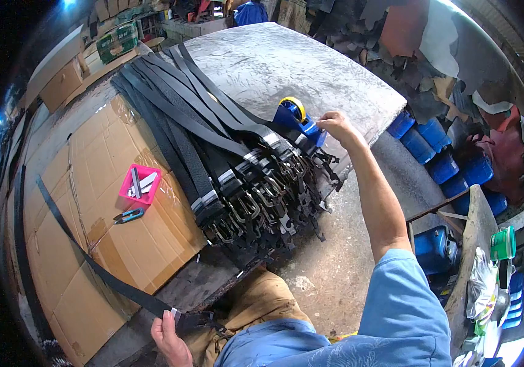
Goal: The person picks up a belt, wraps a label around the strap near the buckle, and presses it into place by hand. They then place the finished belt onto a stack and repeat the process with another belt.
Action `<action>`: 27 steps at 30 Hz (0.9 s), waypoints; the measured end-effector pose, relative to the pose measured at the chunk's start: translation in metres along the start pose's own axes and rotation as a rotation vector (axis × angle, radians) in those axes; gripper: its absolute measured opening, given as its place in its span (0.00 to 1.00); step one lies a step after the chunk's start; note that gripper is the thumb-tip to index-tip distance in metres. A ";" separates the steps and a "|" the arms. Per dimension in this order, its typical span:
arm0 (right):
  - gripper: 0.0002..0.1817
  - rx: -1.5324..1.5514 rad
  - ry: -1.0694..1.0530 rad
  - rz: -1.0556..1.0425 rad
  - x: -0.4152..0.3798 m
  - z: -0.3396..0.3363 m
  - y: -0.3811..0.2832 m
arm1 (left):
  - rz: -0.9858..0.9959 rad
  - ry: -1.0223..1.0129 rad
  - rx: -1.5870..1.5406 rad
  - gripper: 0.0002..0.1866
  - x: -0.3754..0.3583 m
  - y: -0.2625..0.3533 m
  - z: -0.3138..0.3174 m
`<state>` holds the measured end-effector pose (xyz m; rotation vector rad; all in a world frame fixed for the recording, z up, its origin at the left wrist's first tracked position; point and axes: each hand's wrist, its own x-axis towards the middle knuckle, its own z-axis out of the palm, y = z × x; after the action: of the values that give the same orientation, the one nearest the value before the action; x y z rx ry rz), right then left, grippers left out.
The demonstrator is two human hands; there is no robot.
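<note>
My left hand pinches a long black strap near its end, beside a small white piece on the strap. The rest of that strap trails across the cardboard. My right hand reaches far out, its fingers closed at the front end of a blue tape dispenser with a yellow-cored roll. Whatever those fingers pinch is too small to make out. Beside the dispenser lies a thick bundle of black straps, their metal buckles massed at the near end, with shiny wrappings close by.
A pink tray with pale and dark pieces and blue thread snips lie on the cardboard sheet. Blue containers stand beyond the worktable at right. A wooden board stands close on my right.
</note>
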<state>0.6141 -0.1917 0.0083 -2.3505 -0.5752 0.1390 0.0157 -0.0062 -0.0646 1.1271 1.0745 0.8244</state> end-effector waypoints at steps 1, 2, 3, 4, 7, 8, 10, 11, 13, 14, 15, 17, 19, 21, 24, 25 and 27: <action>0.15 0.061 -0.044 0.045 -0.003 -0.002 -0.006 | 0.014 -0.005 -0.002 0.15 0.000 0.000 0.001; 0.15 0.062 -0.042 0.047 -0.005 -0.004 -0.009 | 0.027 -0.011 -0.005 0.13 0.001 0.001 0.002; 0.15 0.099 -0.023 0.026 -0.008 -0.006 -0.014 | 0.026 -0.014 -0.004 0.13 0.002 0.001 0.002; 0.15 0.135 -0.004 0.005 -0.009 -0.006 -0.016 | 0.017 -0.068 -0.008 0.11 0.004 0.003 0.001; 0.14 0.081 0.052 -0.044 -0.004 -0.002 -0.009 | 0.013 -0.156 0.010 0.08 0.005 0.012 0.004; 0.14 0.082 0.054 -0.041 -0.004 -0.001 -0.007 | 0.021 -0.189 0.030 0.08 0.004 0.015 0.005; 0.13 0.076 0.103 -0.097 -0.005 -0.001 -0.001 | 0.033 -0.174 0.040 0.10 0.003 0.018 0.008; 0.13 0.076 0.102 -0.094 -0.007 -0.003 0.001 | 0.045 -0.156 0.048 0.11 0.001 0.019 0.011; 0.15 0.169 0.069 -0.057 -0.013 -0.008 0.006 | 0.033 -0.060 0.040 0.12 -0.005 0.022 0.023; 0.15 0.167 0.070 -0.054 -0.020 -0.009 0.004 | 0.024 0.036 0.030 0.14 -0.006 0.023 0.026; 0.17 0.272 0.090 -0.017 -0.029 -0.010 0.003 | 0.022 0.033 0.031 0.14 -0.005 0.022 0.023; 0.20 0.375 0.116 0.018 -0.039 -0.012 0.003 | 0.022 -0.131 0.059 0.13 0.001 0.020 0.015; 0.24 0.424 0.078 0.104 -0.044 -0.012 0.005 | 0.031 -0.113 0.071 0.13 0.001 0.019 0.016; 0.21 0.417 0.085 0.143 -0.049 -0.009 0.004 | 0.040 -0.093 0.087 0.13 0.002 0.020 0.015; 0.16 0.559 0.034 0.188 -0.049 -0.002 0.013 | 0.022 -0.162 0.111 0.13 0.003 0.022 0.012; 0.16 0.559 0.034 0.188 -0.049 -0.002 0.017 | 0.028 -0.145 0.102 0.13 0.001 0.023 0.014; 0.17 0.671 0.004 0.225 -0.050 -0.003 0.018 | 0.034 -0.129 0.093 0.13 0.000 0.025 0.018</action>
<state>0.5765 -0.2272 -0.0047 -1.7484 -0.2074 0.3683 0.0327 -0.0052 -0.0393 1.2624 0.9972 0.7243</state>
